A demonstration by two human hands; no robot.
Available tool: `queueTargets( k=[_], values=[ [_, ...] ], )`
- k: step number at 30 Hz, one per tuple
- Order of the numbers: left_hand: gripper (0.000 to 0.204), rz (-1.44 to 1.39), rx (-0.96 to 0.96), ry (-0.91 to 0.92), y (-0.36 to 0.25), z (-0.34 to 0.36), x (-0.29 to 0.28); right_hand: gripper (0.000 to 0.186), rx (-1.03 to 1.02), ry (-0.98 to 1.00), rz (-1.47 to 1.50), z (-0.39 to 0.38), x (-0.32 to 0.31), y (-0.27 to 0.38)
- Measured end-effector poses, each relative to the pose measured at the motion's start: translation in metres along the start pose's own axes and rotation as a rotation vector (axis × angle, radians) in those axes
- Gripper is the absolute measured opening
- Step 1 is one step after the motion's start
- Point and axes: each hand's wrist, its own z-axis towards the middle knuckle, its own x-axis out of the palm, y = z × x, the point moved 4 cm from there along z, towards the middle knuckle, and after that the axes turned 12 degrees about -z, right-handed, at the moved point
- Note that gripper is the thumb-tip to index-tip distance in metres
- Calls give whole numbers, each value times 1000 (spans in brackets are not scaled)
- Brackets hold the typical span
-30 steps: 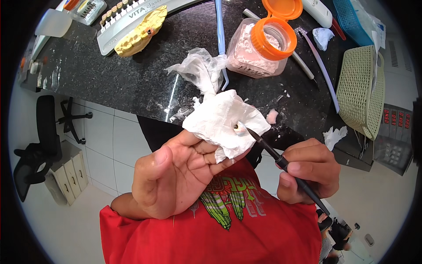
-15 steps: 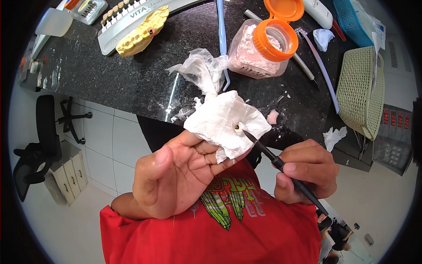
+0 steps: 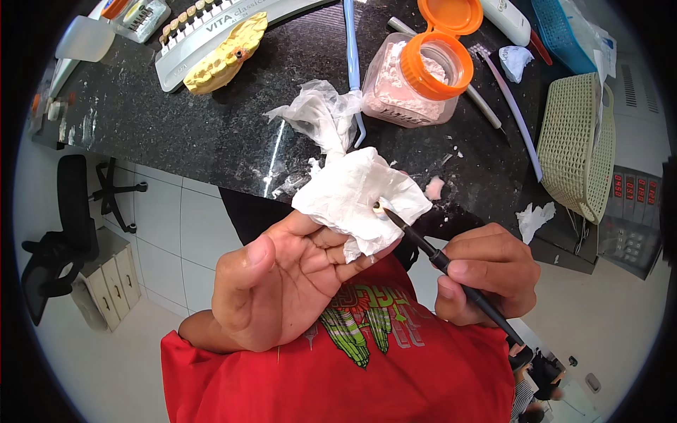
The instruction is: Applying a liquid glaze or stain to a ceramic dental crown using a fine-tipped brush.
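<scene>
My left hand (image 3: 271, 285) is palm up, its fingers stretched beneath a folded white tissue (image 3: 338, 194) and holding it up. The thumb stands apart, and the fingertips are hidden by the tissue. On the tissue lies a small pale piece like a tooth crown (image 3: 379, 207), with a dark hollow showing. My right hand (image 3: 493, 271) pinches a slim black brush (image 3: 438, 259) between thumb and fingers. Its dark, tapered tip touches the small piece or lies right beside it; I cannot tell which.
Beyond my hands, the black speckled counter (image 3: 204, 134) holds an orange-lidded jar of pink powder (image 3: 405, 88), a yellow dental model (image 3: 222, 60), a tooth shade guide (image 3: 211, 42) and a blue-handled tool (image 3: 353, 49). A woven basket (image 3: 575, 151) stands right, near a keypad device (image 3: 630, 211).
The brush tip stays at the small piece, with a slight shift left of the brush and right hand. The small piece looks slightly turned. My left hand keeps nearly the same pose.
</scene>
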Motion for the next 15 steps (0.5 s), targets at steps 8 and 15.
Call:
queueTargets(
  k=[8, 15],
  values=[
    [89, 119, -23, -29, -2, 0, 0, 33, 3, 1, 4, 1, 1, 0],
    [90, 118, -45, -10, -2, 0, 0, 26, 128, -280, 146, -16, -9, -2]
  ],
)
